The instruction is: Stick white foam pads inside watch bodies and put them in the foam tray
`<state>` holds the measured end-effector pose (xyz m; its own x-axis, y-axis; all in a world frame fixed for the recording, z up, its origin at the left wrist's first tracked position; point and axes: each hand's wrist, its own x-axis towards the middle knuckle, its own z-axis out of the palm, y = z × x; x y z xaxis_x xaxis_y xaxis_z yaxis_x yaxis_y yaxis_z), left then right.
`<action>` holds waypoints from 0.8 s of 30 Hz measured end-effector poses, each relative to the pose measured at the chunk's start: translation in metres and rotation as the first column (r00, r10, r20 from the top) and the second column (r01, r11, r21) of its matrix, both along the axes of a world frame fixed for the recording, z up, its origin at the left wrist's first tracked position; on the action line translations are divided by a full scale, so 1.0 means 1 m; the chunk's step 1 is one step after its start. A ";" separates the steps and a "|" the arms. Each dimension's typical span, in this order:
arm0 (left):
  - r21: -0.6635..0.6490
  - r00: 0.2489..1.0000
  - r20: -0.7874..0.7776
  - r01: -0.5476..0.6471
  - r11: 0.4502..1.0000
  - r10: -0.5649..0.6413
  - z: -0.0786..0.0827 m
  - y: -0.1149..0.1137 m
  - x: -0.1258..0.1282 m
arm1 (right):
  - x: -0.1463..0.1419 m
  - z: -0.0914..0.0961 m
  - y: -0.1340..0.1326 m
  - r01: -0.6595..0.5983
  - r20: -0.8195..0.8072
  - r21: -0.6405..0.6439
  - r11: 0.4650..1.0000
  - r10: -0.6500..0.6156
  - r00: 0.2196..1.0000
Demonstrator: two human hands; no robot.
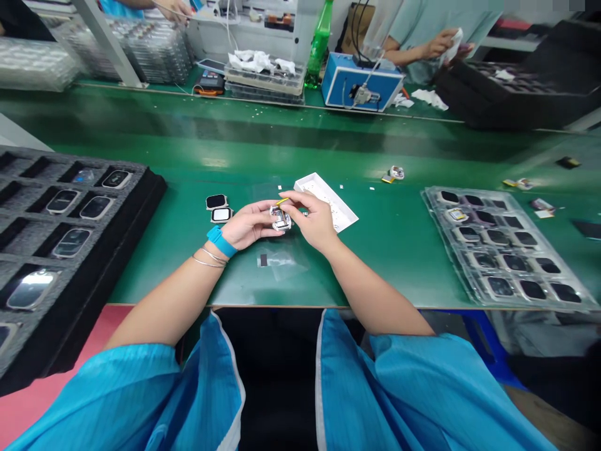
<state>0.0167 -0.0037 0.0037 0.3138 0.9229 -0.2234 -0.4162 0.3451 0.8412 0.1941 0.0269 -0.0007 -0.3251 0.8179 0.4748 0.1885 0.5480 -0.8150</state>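
My left hand [248,224] is closed around a small silver watch case [280,219], held just above the green table. My right hand [313,218] pinches a thin yellow-tipped tool [282,202] and touches its tip to the case. Two black-faced watch screens [216,202] lie side by side just left of my left hand. A white shallow tray [346,217] sits right behind my right hand. A clear film piece with a black square [277,259] lies on the table under my wrists.
A black foam tray [28,188] with several watch bodies fills the left. A clear plastic tray [507,250] of dark screens lies at right. Across the belt are a blue box [361,81], a green bottle [319,41] and another person's hands [441,44].
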 end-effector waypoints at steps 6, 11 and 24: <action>-0.001 0.989 -0.117 -0.093 0.996 0.092 -0.003 0.004 0.004 | -0.006 -0.007 0.008 -0.032 0.051 -0.035 0.999 0.033 0.998; 0.015 0.981 -0.142 -0.128 0.992 0.129 0.003 0.008 -0.010 | -0.007 -0.001 0.002 0.131 -0.051 -0.137 0.982 -0.139 0.989; -0.131 0.964 -0.257 -0.103 0.986 0.066 -0.004 0.015 -0.017 | -0.019 -0.016 -0.077 0.015 0.561 -0.071 0.997 0.027 0.828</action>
